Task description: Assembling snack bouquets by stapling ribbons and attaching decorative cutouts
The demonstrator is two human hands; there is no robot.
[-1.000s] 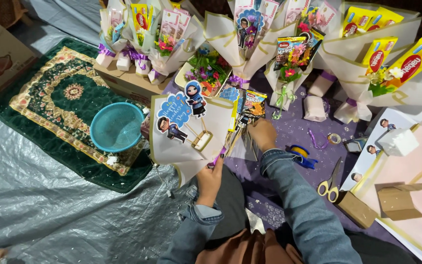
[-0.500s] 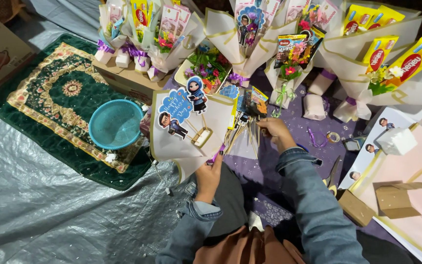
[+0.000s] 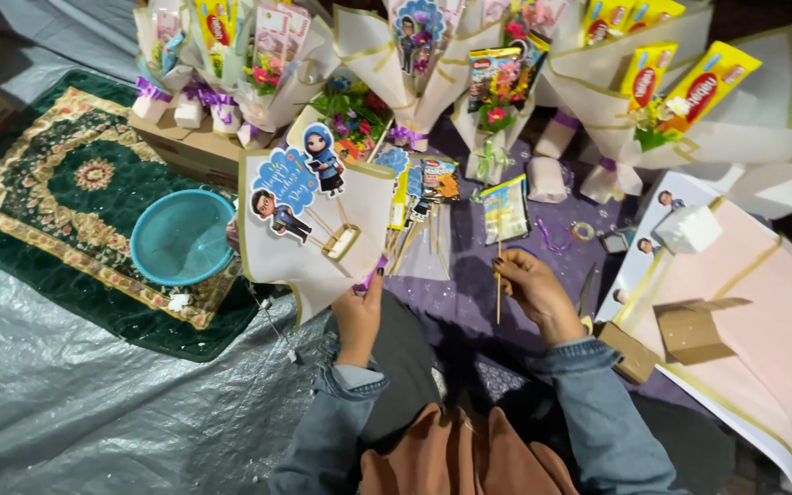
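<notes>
The right hand [image 3: 535,291] is closed in a pinch around a thin wooden skewer [image 3: 499,275], holding it upright so that the small foil snack packet [image 3: 504,209] fixed at its top stands clear of the clutter, ready to be seen from the front. The left hand [image 3: 359,316] is curled shut around the gathered base of a cream paper bouquet wrap [image 3: 313,234], gripping where the paper narrows, so the cone fans open above it and the paper cartoon-figure toppers [image 3: 300,188] on sticks stay facing up. Just between the two hands a cluster of more packets on skewers [image 3: 423,197] pokes out beside the wrap. To the left, a teal plastic bowl [image 3: 181,236] sits on a green patterned prayer rug [image 3: 66,197] laid over a grey tarpaulin [image 3: 75,403]. Finished bouquets [image 3: 671,101] stand in a row along the far edge, and pink paper sheets [image 3: 763,330] with a brown cardboard piece [image 3: 694,328] lie to the right.
</notes>
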